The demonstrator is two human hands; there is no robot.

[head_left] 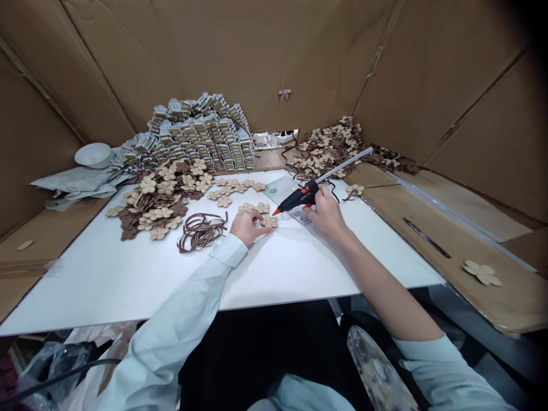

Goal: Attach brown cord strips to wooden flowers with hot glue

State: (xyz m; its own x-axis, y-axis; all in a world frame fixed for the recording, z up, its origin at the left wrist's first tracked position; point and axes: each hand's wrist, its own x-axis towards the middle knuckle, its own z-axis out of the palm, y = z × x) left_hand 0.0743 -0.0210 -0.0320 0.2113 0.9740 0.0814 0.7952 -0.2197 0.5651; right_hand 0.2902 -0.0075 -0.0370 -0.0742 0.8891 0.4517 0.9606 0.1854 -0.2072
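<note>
Two hands over a white bench [128, 279]. Right hand [327, 214] closed round a black and orange glue gun [299, 197], a long clear glue stick [345, 164] poking out the back. Orange tip pointing down at one pale wooden flower [269, 221] lying flat on the bench. Left hand [246, 226] lying flat and loosely curled, fingertips pressing on that same flower, holding nothing else.

Just past the flower, two more pale flowers [254, 208] side by side. Behind those, a short row of about seven flowers [235, 187], touching each other. Under the glue gun, a clear plastic packet [285, 191] lying flat.

Left of the left hand, one bundle of brown cord [201, 231], coiled up, close but not touching. Further left, a big heap of pale and dark brown flowers [158, 202], too many to count. Behind that heap, a tall stack of small packed things [201, 134], too many to count. Far left, one white bowl [93, 154] on grey paper [77, 182].

Back right, another heap of flowers [329, 145], also past counting. One lone flower [483, 272] on the cardboard [428, 211] at the right, well apart from the hands. Brown cardboard walls [257, 51] all around. Nothing between the hands and the flower.
</note>
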